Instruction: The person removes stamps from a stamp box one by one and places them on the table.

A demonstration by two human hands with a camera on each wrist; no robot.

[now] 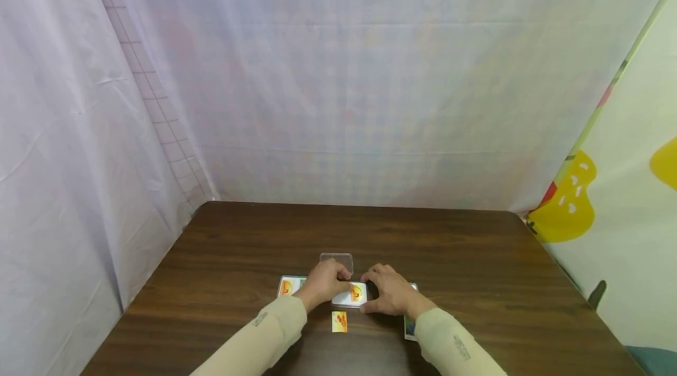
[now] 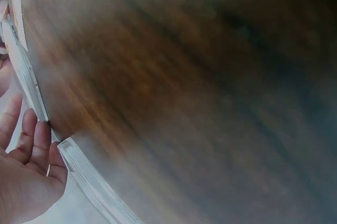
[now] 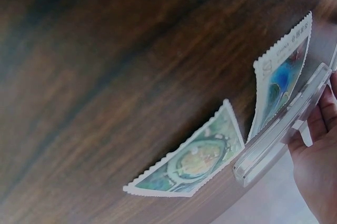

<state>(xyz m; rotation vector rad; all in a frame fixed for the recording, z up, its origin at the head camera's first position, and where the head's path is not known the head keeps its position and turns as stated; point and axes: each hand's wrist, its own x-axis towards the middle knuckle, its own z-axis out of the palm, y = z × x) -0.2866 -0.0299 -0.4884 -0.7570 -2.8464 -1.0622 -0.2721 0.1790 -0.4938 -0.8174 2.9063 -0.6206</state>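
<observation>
A flat clear case with an orange-pictured card inside lies near the table's front middle. My left hand grips its left end, fingertips on the plastic edge. My right hand pinches the case's right end, thumb in front and fingers behind. In the right wrist view the fingers curl on the clear case. Beside it lie two perforated stamps, one green and one blue. The left hand shows at the lower left of its wrist view.
A clear lid lies just behind the hands. An orange card sits to the left, a small orange stamp in front, more stamps under my right wrist. The brown wooden table is fenced by cloth sheets.
</observation>
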